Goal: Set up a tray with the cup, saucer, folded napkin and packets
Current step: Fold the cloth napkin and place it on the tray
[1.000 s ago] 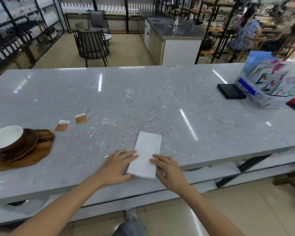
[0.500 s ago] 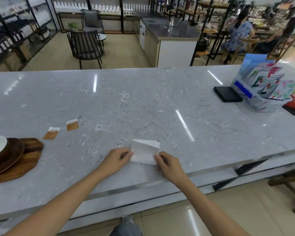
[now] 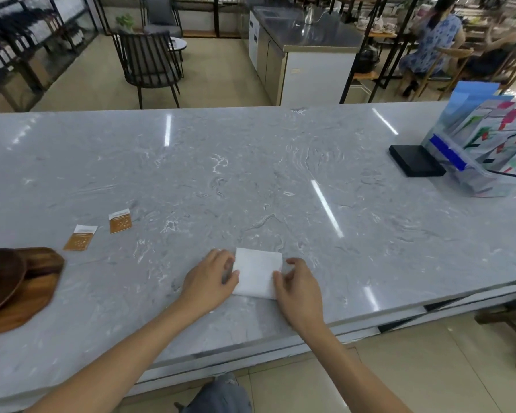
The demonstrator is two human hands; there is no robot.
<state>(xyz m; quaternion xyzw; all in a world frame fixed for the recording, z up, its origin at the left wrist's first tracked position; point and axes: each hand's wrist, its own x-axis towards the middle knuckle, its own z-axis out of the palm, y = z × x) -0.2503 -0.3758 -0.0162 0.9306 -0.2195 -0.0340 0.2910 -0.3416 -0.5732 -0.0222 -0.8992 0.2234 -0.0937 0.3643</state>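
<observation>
A white napkin [image 3: 256,271], folded into a small rectangle, lies flat on the grey marble counter near its front edge. My left hand [image 3: 208,282] rests on its left edge and my right hand [image 3: 298,286] presses its right edge with the fingertips. Two brown packets [image 3: 81,237] [image 3: 120,221] lie on the counter to the left. At the far left edge sits a wooden tray [image 3: 27,296] carrying a dark brown saucer [image 3: 0,278]. The cup is almost wholly cut off by the frame edge.
A black flat box [image 3: 416,160] and a clear holder full of colourful leaflets [image 3: 486,147] stand at the counter's right end. Behind the counter are a dark chair [image 3: 146,61], a steel cabinet [image 3: 304,52] and seated people at the far right.
The long napkin has been folded in half toward the far side and now lies flat as a shorter rectangle. Both hands stay at its sides. The view has shifted right, pushing the tray to the edge.
</observation>
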